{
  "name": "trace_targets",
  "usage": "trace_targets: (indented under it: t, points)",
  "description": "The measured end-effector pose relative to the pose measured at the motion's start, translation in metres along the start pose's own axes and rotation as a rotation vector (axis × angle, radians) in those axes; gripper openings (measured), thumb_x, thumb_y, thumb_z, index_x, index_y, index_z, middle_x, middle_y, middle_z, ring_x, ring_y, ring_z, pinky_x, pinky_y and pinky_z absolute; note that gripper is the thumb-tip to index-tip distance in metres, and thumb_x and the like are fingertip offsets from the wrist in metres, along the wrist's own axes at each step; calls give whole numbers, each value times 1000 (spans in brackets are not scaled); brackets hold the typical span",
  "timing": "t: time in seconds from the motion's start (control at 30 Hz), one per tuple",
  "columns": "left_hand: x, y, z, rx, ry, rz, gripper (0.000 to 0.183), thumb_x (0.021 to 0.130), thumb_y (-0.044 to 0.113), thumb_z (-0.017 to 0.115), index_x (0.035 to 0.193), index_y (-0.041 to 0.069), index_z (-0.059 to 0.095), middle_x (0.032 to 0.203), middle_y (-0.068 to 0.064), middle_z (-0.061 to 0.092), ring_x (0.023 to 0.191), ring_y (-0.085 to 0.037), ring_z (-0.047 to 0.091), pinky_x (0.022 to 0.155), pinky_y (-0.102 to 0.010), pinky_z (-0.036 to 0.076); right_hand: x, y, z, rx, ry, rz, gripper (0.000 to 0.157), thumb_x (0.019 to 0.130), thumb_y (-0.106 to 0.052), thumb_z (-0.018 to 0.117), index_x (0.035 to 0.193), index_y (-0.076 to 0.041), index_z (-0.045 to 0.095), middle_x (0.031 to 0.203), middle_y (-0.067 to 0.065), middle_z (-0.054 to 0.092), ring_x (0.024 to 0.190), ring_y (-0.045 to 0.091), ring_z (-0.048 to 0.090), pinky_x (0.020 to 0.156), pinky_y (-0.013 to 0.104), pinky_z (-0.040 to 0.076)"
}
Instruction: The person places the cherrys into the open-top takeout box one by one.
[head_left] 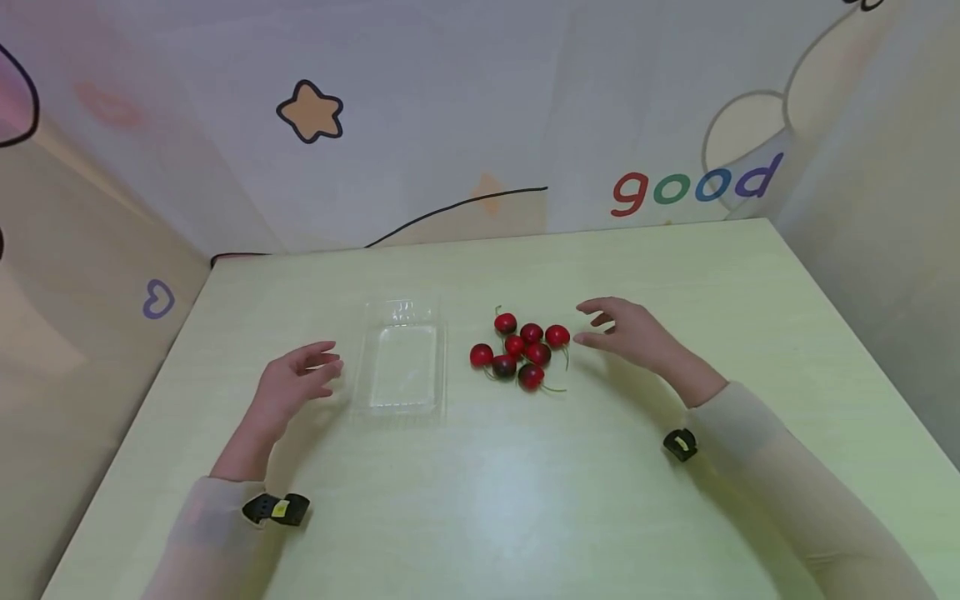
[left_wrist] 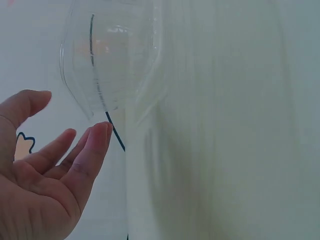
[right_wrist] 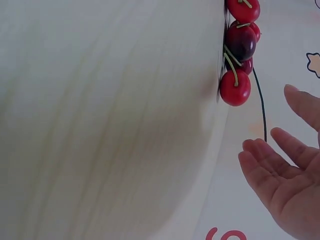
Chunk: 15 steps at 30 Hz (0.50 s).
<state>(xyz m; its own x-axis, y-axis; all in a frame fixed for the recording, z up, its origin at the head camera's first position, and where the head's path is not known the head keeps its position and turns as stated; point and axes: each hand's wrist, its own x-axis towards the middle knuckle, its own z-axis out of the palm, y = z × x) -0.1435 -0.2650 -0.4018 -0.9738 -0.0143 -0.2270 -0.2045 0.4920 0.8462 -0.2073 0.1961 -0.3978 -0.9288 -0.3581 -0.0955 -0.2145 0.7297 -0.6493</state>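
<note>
Eight round, glossy cherries, bright red to near-black with thin green stems, lie in a loose cluster on the pale wood-grain tabletop, right of a clear plastic rectangular tray. The right hand hangs just beside the rightmost cherry, holding nothing, its fingers relaxed and slightly bent, thumb spread apart from them. The left hand, also holding nothing, hovers near the tray's left edge, fingers loosely bent toward it, with a wide gap between thumb and fingers.
</note>
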Motion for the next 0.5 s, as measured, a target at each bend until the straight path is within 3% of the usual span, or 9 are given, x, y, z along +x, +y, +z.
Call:
trace_targets:
  t: [0.17,0.5]
  points:
    - [0,0,3,-44,-32,-61,57,104,25,58,154,1,43,143,-27,56,93,2,66,79,-19,60,4,-1,3,-3,-33,9,57,98,-22,69,145,5,51,144,29,55,128,45,60,105,56,53]
    - [-1,0,5,-82,-53,-103,57,104,25,60,153,1,44,144,-28,55,94,2,66,82,-20,61,11,-4,12,2,-80,84,58,98,-23,67,145,4,50,145,28,55,129,44,59,105,54,53]
